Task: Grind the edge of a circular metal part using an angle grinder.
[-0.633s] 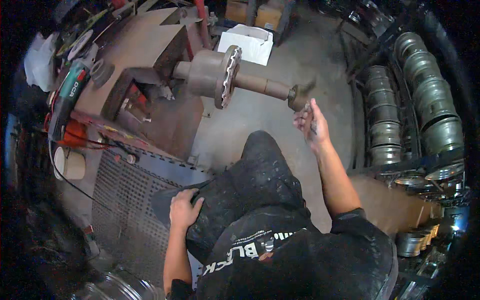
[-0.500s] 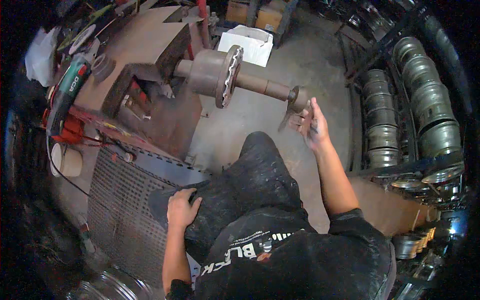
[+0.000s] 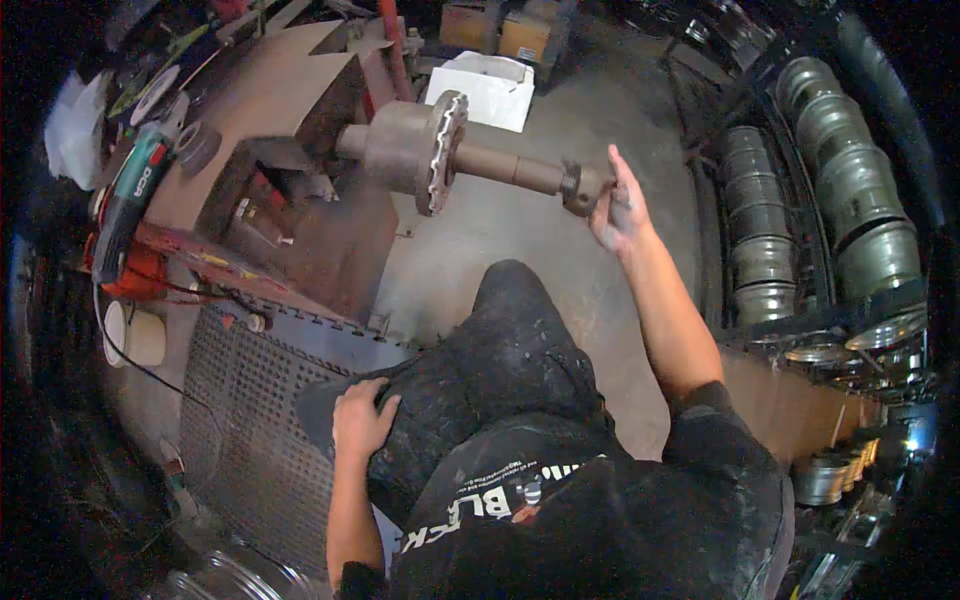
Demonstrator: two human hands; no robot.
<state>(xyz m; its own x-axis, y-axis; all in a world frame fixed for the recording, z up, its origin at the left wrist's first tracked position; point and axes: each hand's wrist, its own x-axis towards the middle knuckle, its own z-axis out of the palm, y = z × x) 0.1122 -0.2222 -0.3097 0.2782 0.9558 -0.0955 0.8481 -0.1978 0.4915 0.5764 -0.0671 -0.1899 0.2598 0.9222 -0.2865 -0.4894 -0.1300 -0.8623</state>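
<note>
A brown metal shaft juts out sideways from a wide drum with a toothed, bright-edged flange. At its free end sits a round nut with a hole in its side, over the threaded tip. My right hand is at the outer side of this nut, fingers stretched upward and palm turned toward it. It seems to brush the nut, but I cannot tell whether it touches. My left hand rests on my left thigh in dark, dusty trousers, its fingers loosely spread.
A steel bench carries the drum at the left, with a green angle grinder by its edge. Stacked wheel rims fill a rack at the right. A white box stands beyond the shaft. A perforated mat and white bucket lie lower left.
My right hand has risen slightly with its fingers straighter. The nut has turned: a bar that hung below it no longer shows, and its side hole does. My left hand stays put.
</note>
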